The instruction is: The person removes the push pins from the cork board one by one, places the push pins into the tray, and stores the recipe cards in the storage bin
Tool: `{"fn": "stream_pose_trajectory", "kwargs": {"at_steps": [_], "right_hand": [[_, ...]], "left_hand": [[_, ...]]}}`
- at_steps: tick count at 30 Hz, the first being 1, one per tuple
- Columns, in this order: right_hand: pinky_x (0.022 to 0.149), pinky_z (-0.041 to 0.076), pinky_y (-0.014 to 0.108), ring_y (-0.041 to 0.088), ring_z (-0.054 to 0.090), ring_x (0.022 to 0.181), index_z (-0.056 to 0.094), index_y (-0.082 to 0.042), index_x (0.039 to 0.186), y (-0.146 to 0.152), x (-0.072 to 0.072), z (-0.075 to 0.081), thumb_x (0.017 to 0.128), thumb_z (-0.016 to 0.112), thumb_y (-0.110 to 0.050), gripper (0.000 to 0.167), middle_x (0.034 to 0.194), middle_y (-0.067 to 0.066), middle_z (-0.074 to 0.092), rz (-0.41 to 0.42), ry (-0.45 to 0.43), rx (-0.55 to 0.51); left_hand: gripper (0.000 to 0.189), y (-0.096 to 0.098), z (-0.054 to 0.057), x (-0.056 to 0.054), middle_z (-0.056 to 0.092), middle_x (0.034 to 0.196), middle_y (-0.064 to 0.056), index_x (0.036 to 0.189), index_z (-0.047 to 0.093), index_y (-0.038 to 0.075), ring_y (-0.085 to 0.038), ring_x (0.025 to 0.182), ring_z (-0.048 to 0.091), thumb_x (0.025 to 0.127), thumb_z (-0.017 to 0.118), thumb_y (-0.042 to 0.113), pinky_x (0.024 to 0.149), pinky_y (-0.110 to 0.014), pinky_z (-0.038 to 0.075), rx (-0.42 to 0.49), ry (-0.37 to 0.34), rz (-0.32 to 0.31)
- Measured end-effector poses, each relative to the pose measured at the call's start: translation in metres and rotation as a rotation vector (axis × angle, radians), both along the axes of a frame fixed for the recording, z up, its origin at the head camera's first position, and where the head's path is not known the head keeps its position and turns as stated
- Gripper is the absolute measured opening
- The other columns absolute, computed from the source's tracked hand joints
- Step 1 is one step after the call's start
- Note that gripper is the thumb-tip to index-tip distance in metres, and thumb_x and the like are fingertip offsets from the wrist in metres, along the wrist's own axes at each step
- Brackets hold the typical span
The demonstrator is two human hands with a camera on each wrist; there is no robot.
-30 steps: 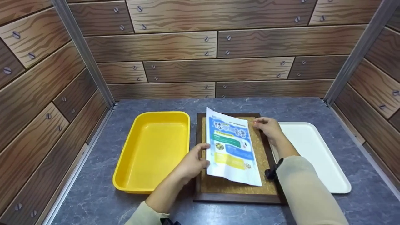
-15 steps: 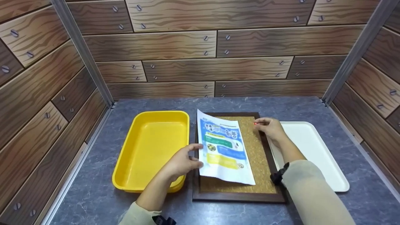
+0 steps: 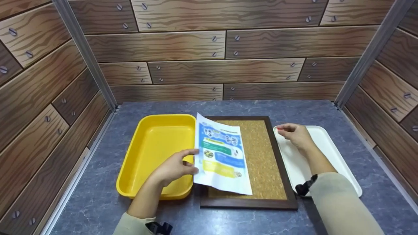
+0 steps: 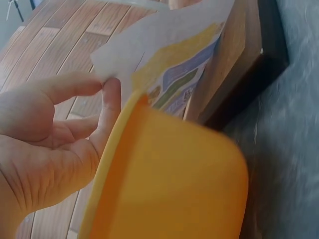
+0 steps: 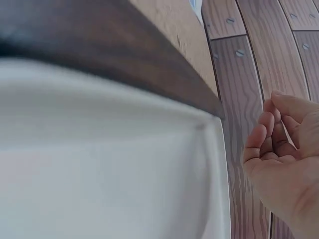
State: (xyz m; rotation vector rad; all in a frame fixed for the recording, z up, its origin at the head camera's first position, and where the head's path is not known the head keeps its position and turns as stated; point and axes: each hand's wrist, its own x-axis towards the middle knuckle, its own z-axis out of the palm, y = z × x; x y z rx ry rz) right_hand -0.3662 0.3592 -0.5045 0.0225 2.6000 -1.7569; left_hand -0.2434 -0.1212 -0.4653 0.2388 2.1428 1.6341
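Lifted at a slant over the left part of a dark-framed cork board [image 3: 266, 163] is a printed paper poster [image 3: 222, 156]. My left hand [image 3: 173, 168] pinches its left edge between thumb and finger, above the yellow tray's right rim. In the left wrist view the poster [image 4: 174, 59] bends away from the pinching fingertips. My right hand [image 3: 295, 135] is over the far left corner of the white tray [image 3: 321, 160], holding a small red push pin [image 3: 280, 129] at its fingertips, mostly hidden. In the right wrist view the right hand [image 5: 284, 154] has thumb and forefinger together; the pin cannot be made out there.
A deep yellow tray [image 3: 153, 163] stands left of the board, close to its frame. On the right the white tray lies against the board. Wood-patterned walls [image 3: 186, 49] enclose the grey marbled tabletop [image 3: 228, 222] at the back and sides.
The poster has moved left with my left hand, baring more cork on the right. My right hand has gone from the board's upper right corner to over the white tray, carrying the push pin.
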Motion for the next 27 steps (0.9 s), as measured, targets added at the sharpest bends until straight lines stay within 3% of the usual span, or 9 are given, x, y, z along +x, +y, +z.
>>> {"fn": "stream_pose_trajectory", "kwargs": {"at_steps": [3,8,14,21,27], "right_hand": [[0.080,0.055,0.013,-0.006,0.064,0.088,0.070,0.008,0.134,0.006,0.006,0.003,0.103,0.075,-0.016,0.040,0.091,-0.026,0.071,-0.007,0.015,0.041],[0.078,0.054,0.013,-0.008,0.064,0.087,0.069,0.010,0.133,0.017,0.012,0.004,0.102,0.077,-0.020,0.044,0.088,-0.030,0.070,-0.019,0.037,0.087],[0.078,0.053,0.013,-0.009,0.063,0.088,0.070,0.007,0.131,0.035,0.020,-0.002,0.103,0.076,-0.019,0.039,0.091,-0.031,0.070,-0.020,0.032,0.100],[0.074,0.052,0.012,-0.009,0.062,0.083,0.071,0.010,0.124,0.052,0.028,-0.007,0.102,0.076,-0.009,0.030,0.087,-0.029,0.069,-0.027,0.085,0.138],[0.074,0.053,0.011,-0.009,0.063,0.083,0.070,0.012,0.124,0.059,0.034,-0.009,0.101,0.076,-0.009,0.031,0.094,-0.017,0.077,-0.024,0.093,0.177]], "left_hand": [[0.070,-0.010,0.000,-0.001,0.061,0.148,-0.025,0.161,0.047,0.002,-0.025,0.104,0.074,0.096,0.073,0.002,0.099,-0.043,0.063,0.026,-0.010,0.010],[0.068,-0.024,0.000,-0.001,0.055,0.155,-0.026,0.161,0.046,0.001,-0.025,0.107,0.072,0.096,0.065,-0.003,0.095,-0.038,0.063,0.031,-0.004,0.044],[0.068,-0.041,0.000,-0.001,0.054,0.157,-0.024,0.162,0.047,0.004,-0.025,0.110,0.071,0.097,0.066,-0.004,0.096,-0.038,0.063,0.004,-0.015,0.074],[0.067,-0.071,0.002,0.001,0.057,0.152,-0.026,0.161,0.048,0.004,-0.025,0.109,0.070,0.098,0.071,0.000,0.096,-0.037,0.062,-0.031,-0.007,0.033],[0.066,-0.100,0.004,0.002,0.056,0.152,-0.030,0.160,0.049,0.002,-0.021,0.105,0.070,0.099,0.073,0.002,0.093,-0.035,0.063,-0.073,0.029,-0.010]]}}
